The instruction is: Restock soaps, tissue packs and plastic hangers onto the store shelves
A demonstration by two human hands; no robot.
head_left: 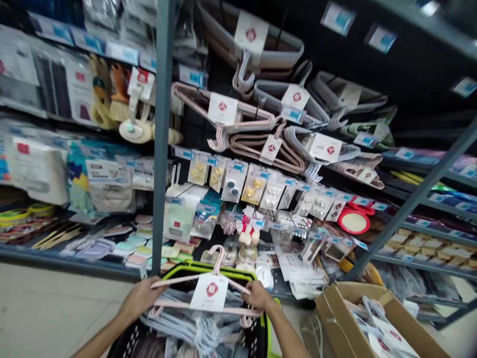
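Both hands grip a bundle of pink clothes hangers [175, 304], held over a black shopping basket with a lime-green rim [244, 271]. On the left, my left hand [143, 297] is closed round one shoulder of the bundle. The opposite shoulder is in my right hand [258, 297]. A white card with a red diamond logo [209, 292] is wrapped about the bundle's middle, and the hooks point up and away from me. Under it, light blue-grey hangers [203, 334] lie in the basket, tied together. What lies deeper in the basket is partly hidden.
Ahead, shelving holds several hanging hanger bundles [257, 119] and small carded goods [255, 184]. A grey upright post [163, 139] divides the displays. An open cardboard box [339, 318] with more hangers stands at the lower right. Tiled floor [48, 303] shows at left.
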